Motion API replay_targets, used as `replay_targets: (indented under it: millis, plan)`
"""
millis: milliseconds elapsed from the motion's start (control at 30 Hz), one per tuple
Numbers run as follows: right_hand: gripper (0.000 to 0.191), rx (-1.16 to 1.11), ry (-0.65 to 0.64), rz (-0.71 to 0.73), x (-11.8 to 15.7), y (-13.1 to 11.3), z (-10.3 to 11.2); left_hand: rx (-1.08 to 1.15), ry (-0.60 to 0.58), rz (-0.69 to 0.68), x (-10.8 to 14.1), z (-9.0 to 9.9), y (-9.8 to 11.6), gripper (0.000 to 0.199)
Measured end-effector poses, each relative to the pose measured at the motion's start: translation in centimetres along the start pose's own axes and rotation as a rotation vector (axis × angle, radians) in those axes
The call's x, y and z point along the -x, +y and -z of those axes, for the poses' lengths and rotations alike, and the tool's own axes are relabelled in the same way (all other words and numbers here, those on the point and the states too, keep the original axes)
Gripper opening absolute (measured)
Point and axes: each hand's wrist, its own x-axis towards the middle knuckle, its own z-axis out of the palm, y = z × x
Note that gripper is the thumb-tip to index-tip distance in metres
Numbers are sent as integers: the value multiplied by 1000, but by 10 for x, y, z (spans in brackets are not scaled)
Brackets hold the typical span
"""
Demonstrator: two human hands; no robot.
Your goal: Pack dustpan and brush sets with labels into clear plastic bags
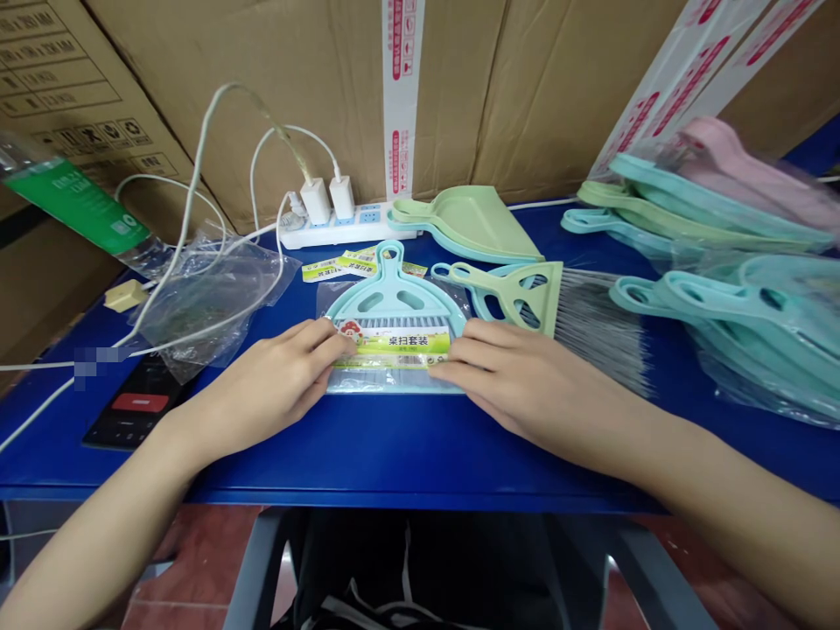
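Blue bench (420, 464). Blue dustpan-and-brush set (384, 284) laid flat at clock centre, handle pointed to 12 o'clock, bristles crossed by a printed label (410, 341). Set touched by left hand (279, 372) at 8 o'clock and right hand (525, 372) at 4 o'clock, fingertips at the label's ends; whether either grip is clamped or merely pressed cannot be told. Green dustpan (476, 219) placed at 1 o'clock, green brush (551, 289) at 3 o'clock.
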Motion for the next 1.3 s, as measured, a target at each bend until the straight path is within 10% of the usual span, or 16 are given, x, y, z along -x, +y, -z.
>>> replay_targets:
  millis: [1300]
  plan:
    - [34,-65,-28,0,-1,-1,-2,-7,13,-12,3,-3,-2,27]
